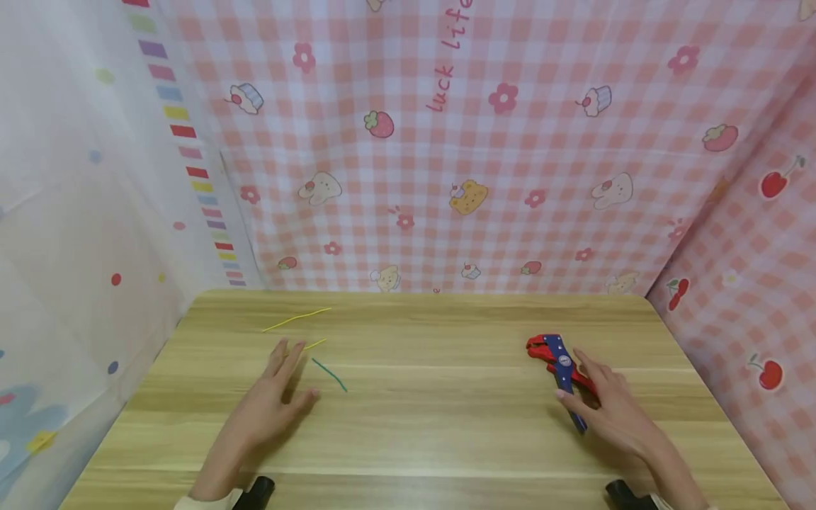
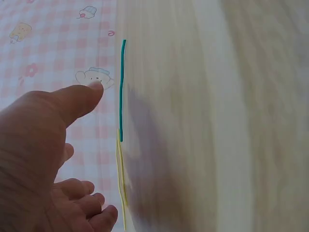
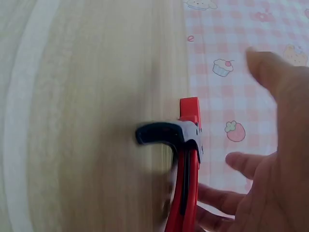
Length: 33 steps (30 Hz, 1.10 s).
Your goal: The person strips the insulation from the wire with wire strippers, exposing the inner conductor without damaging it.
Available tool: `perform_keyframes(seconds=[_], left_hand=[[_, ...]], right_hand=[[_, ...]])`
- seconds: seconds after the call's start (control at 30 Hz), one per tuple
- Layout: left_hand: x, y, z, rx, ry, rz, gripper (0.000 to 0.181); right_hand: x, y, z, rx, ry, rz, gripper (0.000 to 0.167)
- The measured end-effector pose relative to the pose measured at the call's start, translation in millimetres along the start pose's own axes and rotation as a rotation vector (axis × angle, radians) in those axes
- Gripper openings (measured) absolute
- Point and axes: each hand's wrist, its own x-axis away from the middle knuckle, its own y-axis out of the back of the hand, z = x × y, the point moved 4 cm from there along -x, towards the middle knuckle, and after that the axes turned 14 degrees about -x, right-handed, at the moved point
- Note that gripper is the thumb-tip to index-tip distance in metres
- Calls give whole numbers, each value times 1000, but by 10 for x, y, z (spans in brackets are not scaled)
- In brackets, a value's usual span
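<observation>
My left hand hovers over the left of the table with fingers spread and nothing held. Just beyond its fingertips lie a short green wire and a yellow wire, partly hidden by the fingers. Farther back is a second, longer yellow wire. On the right lies a red and blue wire stripper, its red jaws toward the back left. My right hand is around its handles, fingers loosely bent. In the right wrist view the thumb stands apart from the tool; contact of the other fingers is unclear.
The wood-grain table ends at a pink checked cloth behind it. A white dotted cloth hangs at the left, and a cherry-print cloth at the right.
</observation>
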Motion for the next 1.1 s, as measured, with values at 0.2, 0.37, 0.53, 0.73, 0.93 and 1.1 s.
perform_keyframes(seconds=[0.2,0.37,0.53,0.73,0.93,1.1], left_hand=[[-23,4,-69,3,-40,-24,87],[-52,9,-152,7,-90,-50,84],[-91,-5,-258,8,-116,-59,79],[-180,-23,-342,-3,-145,-49,55],[-269,-29,-336,-32,-92,-44,28],[-311,-14,-303,-110,-36,-124,14]], right_hand=[[-27,-46,22,58,-28,-6,101],[-60,-64,50,103,-9,-16,104],[-80,-73,8,104,-9,-17,103],[-103,-79,-68,43,-10,-41,93],[-127,-64,-101,-18,-66,-19,91],[-149,-51,-105,1,-82,-10,93]])
